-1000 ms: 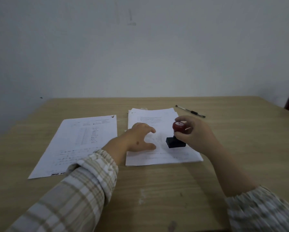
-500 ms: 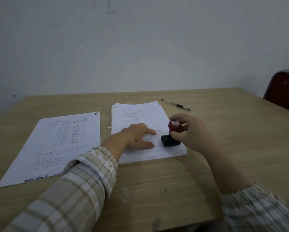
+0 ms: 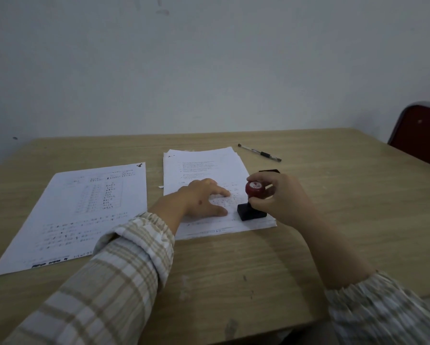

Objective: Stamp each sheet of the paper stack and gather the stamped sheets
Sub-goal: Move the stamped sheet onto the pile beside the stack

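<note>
A stack of printed white sheets (image 3: 204, 165) lies in the middle of the wooden table (image 3: 333, 195). My left hand (image 3: 204, 200) rests flat on the stack's lower half, fingers spread. My right hand (image 3: 281, 197) grips the red knob of a stamp (image 3: 252, 205), whose black base sits on the top sheet near the stack's lower right corner. A single printed sheet (image 3: 84, 207) lies apart to the left of the stack.
A pen (image 3: 260, 152) lies behind the stack to the right. A small black object (image 3: 270, 171) peeks out behind my right hand. A dark red chair (image 3: 423, 135) stands at the table's right side. A pale wall runs along the table's far edge.
The view has swung to the right, bringing the chair into sight. Both hands and the stamp keep their places on the stack.
</note>
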